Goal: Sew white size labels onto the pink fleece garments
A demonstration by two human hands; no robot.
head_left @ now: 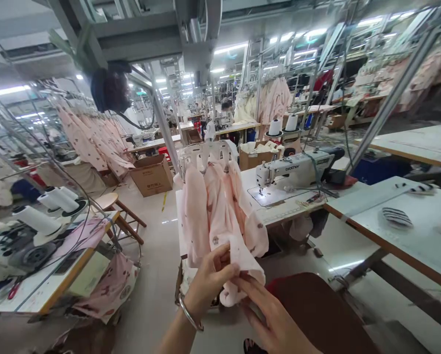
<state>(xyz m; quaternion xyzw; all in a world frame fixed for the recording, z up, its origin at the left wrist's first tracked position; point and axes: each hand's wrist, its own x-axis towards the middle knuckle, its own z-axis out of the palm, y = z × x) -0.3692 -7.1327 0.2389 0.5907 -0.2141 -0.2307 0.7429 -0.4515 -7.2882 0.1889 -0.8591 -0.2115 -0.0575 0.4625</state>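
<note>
Several pale pink printed garment pieces [220,206] hang from a white clip hanger [205,150] in front of me. My left hand [209,280], with a metal bangle on the wrist, pinches the lower edge of one hanging piece between thumb and fingers. My right hand [275,319] reaches up from below, its fingers stretched out and touching the same fabric edge from underneath.
A white sewing machine [294,169] sits on the table behind the hanger. Another machine with thread cones [39,221] stands at the left. A white table [408,231] runs along the right, a wooden stool [109,201] and cardboard boxes [152,174] stand on the floor.
</note>
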